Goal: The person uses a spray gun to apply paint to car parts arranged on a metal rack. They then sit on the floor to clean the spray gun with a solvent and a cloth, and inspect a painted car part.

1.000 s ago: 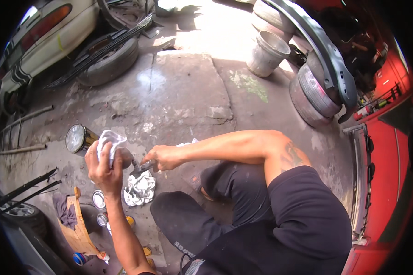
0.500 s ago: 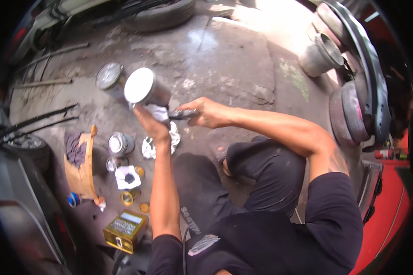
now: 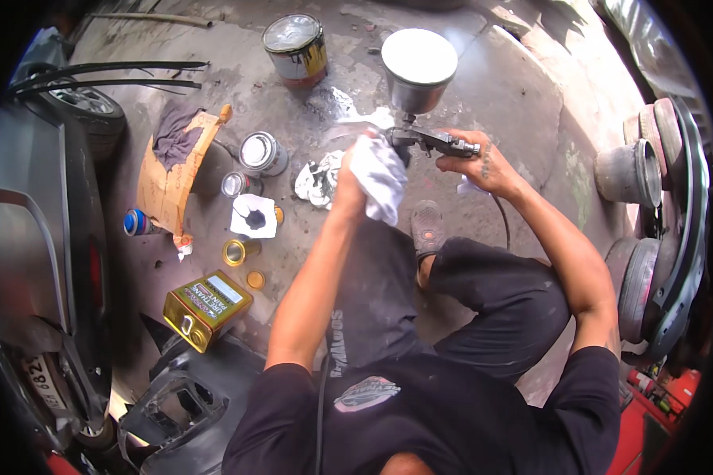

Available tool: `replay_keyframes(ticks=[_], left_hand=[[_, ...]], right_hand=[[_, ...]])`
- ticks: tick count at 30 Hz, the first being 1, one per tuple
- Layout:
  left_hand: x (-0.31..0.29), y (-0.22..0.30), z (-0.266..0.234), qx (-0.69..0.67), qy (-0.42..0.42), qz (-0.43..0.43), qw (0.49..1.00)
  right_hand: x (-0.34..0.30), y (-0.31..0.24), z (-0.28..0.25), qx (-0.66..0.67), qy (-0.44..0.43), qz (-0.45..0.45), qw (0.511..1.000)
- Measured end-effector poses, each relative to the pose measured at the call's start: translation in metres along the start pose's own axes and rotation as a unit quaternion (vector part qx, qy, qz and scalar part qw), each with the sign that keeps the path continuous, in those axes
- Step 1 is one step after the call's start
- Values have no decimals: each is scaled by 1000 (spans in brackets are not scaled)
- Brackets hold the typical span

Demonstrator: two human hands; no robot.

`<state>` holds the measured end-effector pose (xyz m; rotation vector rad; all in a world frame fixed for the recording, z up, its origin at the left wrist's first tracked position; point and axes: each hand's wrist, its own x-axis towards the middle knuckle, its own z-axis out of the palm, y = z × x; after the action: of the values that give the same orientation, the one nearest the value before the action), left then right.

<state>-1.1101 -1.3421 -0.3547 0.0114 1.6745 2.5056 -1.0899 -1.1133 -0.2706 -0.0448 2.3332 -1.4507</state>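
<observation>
Spray gun (image 3: 432, 141): raised above the floor in front of the seated person, gripped in the right hand (image 3: 469, 158), whose fingers are wrapped about the handle. Its metal cup (image 3: 414, 91) sits uppermost; the round top shows plain white, and whether that is lid or contents I cannot tell from here. The left hand (image 3: 352, 180) is closed on a white cloth (image 3: 380, 180) just beside the gun's front end; whether the two touch is unclear.

Beyond, on the concrete floor: one large can (image 3: 299, 57), upright, dark drips down its yellow-and-red side, top grey, contents not visible. To the left of the left forearm: a grey can (image 3: 263, 154) with a pale top, and a smaller can (image 3: 240, 184) near it. Next, a white sheet (image 3: 245, 227) bearing a dark patch, a small gold can (image 3: 240, 252) with its gold interior exposed, and a rectangular gold tin (image 3: 207, 310). Far right: a grey bucket (image 3: 619, 176), mouth tilted into view, beside stacked tyres (image 3: 635, 285).
</observation>
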Motion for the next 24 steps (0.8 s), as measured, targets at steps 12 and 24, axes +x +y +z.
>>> replay_keyframes(ticks=[12,24], left_hand=[[12,-7,-21,178,13,-28,984],[65,35,-4,-139,-71,-70,985]], right_hand=[[-1,6,11,-25,-55,-52,997],[-4,-10,30,-38,-92,-52,994]])
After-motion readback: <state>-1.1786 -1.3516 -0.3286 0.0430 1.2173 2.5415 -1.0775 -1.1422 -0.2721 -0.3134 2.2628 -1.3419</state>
